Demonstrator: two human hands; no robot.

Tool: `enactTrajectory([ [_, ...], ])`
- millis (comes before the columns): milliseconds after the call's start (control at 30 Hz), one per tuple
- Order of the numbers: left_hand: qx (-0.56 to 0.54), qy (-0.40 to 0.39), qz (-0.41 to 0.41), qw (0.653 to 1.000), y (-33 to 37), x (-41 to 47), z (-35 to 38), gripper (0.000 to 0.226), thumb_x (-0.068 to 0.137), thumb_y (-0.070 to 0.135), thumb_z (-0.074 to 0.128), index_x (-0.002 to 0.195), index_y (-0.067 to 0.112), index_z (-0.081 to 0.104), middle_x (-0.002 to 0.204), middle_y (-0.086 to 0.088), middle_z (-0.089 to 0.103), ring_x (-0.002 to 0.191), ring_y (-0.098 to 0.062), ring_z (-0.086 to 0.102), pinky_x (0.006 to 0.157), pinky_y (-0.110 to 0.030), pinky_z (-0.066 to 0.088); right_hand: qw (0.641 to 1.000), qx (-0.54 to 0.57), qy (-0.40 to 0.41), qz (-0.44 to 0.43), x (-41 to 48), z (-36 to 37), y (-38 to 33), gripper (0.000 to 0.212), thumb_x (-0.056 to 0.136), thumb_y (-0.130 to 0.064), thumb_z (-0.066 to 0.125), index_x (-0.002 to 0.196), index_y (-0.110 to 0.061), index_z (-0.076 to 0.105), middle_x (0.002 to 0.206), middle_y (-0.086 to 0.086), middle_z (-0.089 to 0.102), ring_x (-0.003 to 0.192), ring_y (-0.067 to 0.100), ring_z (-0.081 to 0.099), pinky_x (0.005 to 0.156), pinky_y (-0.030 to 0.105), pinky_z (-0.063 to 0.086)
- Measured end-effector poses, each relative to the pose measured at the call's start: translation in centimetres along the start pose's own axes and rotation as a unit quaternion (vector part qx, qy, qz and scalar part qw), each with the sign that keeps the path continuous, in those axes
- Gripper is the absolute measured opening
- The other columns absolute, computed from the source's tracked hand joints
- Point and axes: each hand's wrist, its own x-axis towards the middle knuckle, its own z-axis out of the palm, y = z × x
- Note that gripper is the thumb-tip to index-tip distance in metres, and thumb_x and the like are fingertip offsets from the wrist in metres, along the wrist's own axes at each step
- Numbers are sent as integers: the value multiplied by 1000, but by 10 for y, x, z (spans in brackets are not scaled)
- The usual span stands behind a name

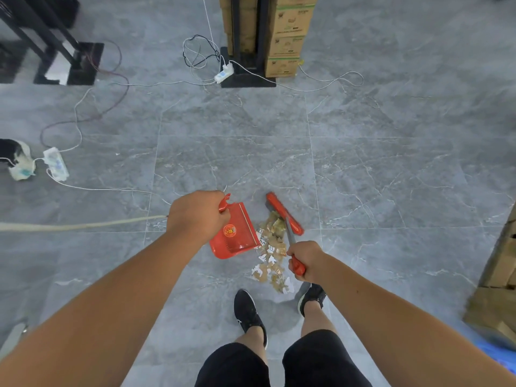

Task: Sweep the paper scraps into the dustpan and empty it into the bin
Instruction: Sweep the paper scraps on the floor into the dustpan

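A pile of brown and white paper scraps (272, 252) lies on the grey tiled floor just ahead of my feet. My left hand (196, 216) grips the handle of a red dustpan (233, 234), whose open edge touches the left side of the pile. My right hand (303, 259) is closed on the red grip of a broom. The red broom head (284, 213) rests on the floor at the far right side of the scraps. No bin is in view.
Two white power strips (55, 163) (223, 72) and loose cables trail over the floor to the left and ahead. Stacked cardboard boxes (287, 37) stand on a black base at the back. More boxes (497, 275) sit at the right edge. My black shoes (248, 311) stand behind the pile.
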Motion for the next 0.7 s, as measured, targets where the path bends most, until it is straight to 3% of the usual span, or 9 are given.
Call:
enactTrajectory([
  [233, -13, 11, -27, 1000, -31, -19, -3, 21, 87, 46, 56, 77, 28, 52, 75, 4, 62, 75, -25, 63, 62, -30, 47, 1000, -19, -12, -3, -10, 23, 20, 12, 91, 5, 46, 91, 1, 58, 44, 5, 40, 35, 13, 35, 36, 18, 25],
  [367, -16, 18, -36, 999, -39, -30, -6, 24, 88, 48, 56, 77, 26, 55, 69, 5, 59, 67, -21, 61, 62, -30, 51, 1000, -15, -22, -6, -17, 22, 23, 14, 90, 3, 49, 80, -5, 52, 46, 4, 37, 35, 12, 35, 36, 18, 26],
  [533, -19, 17, -38, 999, -39, -39, -12, 22, 88, 47, 54, 82, 26, 59, 69, 6, 59, 70, -20, 62, 62, -29, 49, 999, 29, -24, -10, -23, 11, 17, 9, 89, 3, 53, 87, -5, 53, 56, 7, 42, 46, 14, 43, 35, 16, 32],
  [700, -24, 22, -26, 999, -24, -39, -15, 20, 87, 46, 56, 82, 27, 60, 69, 8, 57, 70, -18, 59, 61, -29, 45, 999, 43, -21, -20, -33, -2, 10, 8, 90, 2, 52, 89, -5, 54, 60, 7, 44, 46, 14, 47, 36, 16, 30],
])
